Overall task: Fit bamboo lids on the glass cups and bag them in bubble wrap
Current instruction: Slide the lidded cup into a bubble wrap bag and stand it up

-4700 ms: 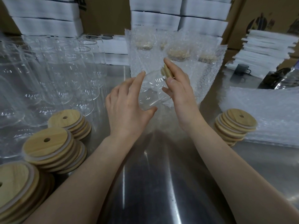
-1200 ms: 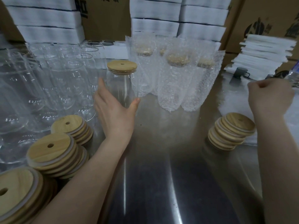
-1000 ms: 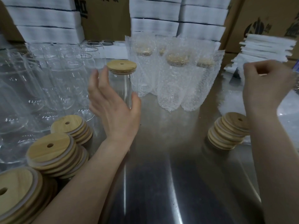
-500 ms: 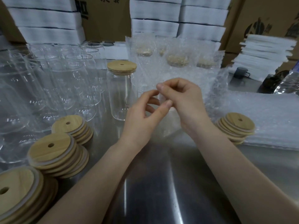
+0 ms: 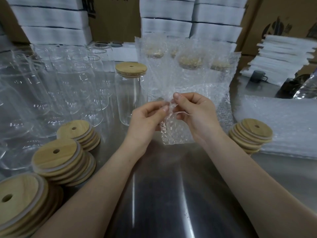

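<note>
Bubble-wrap bag (image 5: pixel 173 133) is what you hold above the middle of the steel table (image 5: pixel 163 194), its lower end hanging down toward the surface. Your left hand (image 5: pixel 145 121) and your right hand (image 5: pixel 197 115) meet at its top edge, each pinching the film between thumb and forefinger with the other fingers curled in; whether the mouth is parted you cannot tell. Just beyond your left hand, the lidded glass cup (image 5: pixel 129 100) stands upright on the table with its bamboo lid (image 5: pixel 131 69) seated flat on the rim, outside any bag. Along the left edge, the empty glass cups (image 5: pixel 68 86) crowd together, and in front of them three stacks of lids (image 5: pixel 60 160) run toward the near left corner. Near the right edge sits another lid stack (image 5: pixel 252 134), touching the pile of flat bags (image 5: pixel 283 127). Toward the far edge, behind the bag you hold, the wrapped cups (image 5: pixel 188 66) stand upright in their bubble wrap, lids showing dimly through it. White boxes (image 5: pixel 166 12) and brown cartons (image 5: pixel 115 16) rise behind the far edge.
</note>
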### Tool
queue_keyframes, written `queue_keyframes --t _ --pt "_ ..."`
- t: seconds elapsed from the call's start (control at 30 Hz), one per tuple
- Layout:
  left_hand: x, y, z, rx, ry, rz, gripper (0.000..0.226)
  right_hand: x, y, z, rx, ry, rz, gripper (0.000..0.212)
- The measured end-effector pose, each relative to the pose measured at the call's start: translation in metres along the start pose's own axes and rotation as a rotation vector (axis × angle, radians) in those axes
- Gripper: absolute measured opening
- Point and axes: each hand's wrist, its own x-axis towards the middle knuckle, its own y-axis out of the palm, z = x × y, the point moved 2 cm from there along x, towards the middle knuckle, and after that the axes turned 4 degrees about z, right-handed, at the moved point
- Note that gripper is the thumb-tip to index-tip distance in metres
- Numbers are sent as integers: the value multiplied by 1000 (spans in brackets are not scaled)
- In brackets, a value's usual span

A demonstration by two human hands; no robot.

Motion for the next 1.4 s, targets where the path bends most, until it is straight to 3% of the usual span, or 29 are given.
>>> queue_keyframes --t 0.2,0.43,0.6,0.7,0.87,1.0,1.17,1.4 --pt "0 2 1 83 -27 -79 16 1 -4 0 -132 -99 -94 11" --pt "1 -5 6 577 85 -195 24 1 -8 9 -564 -357 -95 21" --pt "1 -5 3 671 119 -232 30 0 -7 14 -797 -480 -46 29" --pt "-1 -2 1 616 130 -236 20 -1 -4 11 -803 -393 1 35" --pt "-2 2 -1 545 126 -232 8 0 0 -2 -816 -138 61 63" --pt "-1 4 -2 497 106 -215 10 1 3 -6 -725 -16 126 65" --pt "0 8 0 611 127 -213 22 0 2 -4 -664 -54 125 53" --pt "5 -5 6 609 54 -258 20 -4 -3 8 -1076 -276 -32 48"
